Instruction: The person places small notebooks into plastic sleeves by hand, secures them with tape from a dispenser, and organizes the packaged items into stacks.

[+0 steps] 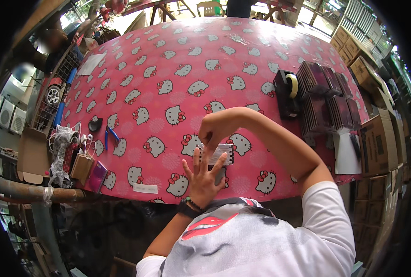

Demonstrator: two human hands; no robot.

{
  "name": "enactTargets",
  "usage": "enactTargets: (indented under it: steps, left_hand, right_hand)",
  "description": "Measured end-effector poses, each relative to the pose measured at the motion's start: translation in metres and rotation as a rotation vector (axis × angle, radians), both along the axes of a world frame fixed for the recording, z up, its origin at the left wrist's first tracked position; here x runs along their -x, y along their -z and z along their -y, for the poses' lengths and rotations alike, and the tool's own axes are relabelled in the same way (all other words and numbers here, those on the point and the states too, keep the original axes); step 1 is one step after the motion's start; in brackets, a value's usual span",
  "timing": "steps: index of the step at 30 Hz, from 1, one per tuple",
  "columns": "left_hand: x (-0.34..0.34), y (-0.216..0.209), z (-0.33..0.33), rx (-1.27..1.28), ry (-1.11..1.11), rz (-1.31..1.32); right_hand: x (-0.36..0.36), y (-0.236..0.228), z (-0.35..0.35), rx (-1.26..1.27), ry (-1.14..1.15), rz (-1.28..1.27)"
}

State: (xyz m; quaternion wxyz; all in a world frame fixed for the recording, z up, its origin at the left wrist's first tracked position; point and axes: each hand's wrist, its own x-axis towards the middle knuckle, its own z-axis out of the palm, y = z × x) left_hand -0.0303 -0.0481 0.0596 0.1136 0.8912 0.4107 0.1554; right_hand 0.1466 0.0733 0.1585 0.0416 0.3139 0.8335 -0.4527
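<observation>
A small white rectangular piece with dark notched marks along its edges (225,155) lies flat on the pink patterned tablecloth, in front of me near the table's front edge. My left hand (202,182) has its fingers spread, the tips resting on or beside that piece's near and left side. Over its left end, my right hand (214,127) reaches down from above, fingers bent and pinched together close to my left fingertips. What the right fingers hold, if anything, is hidden. Left of my hands lies a white paper slip (145,188).
At the right stand a black tape dispenser (286,99), stacks of dark purple cases (325,90), white paper (347,159) and cardboard boxes (378,143). At the left are blue-handled pliers (111,135), a small black object (95,123), white cables (86,139) and a purple box (97,177).
</observation>
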Motion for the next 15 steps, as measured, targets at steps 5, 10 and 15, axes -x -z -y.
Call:
enactTargets:
  steps: [5, 10, 15]
  left_hand:
    - [-0.003, -0.011, 0.003, 0.078, -0.072, 0.032]
    - [-0.006, -0.005, 0.005, 0.07, -0.038, 0.019]
    - [-0.003, -0.02, 0.002, 0.131, -0.055, -0.046]
  right_hand:
    - [0.019, 0.015, -0.025, -0.206, -0.162, 0.504]
    - [-0.034, 0.119, -0.042, 0.479, 0.217, 0.317]
    - [-0.051, 0.164, 0.036, 0.33, 1.028, -0.362]
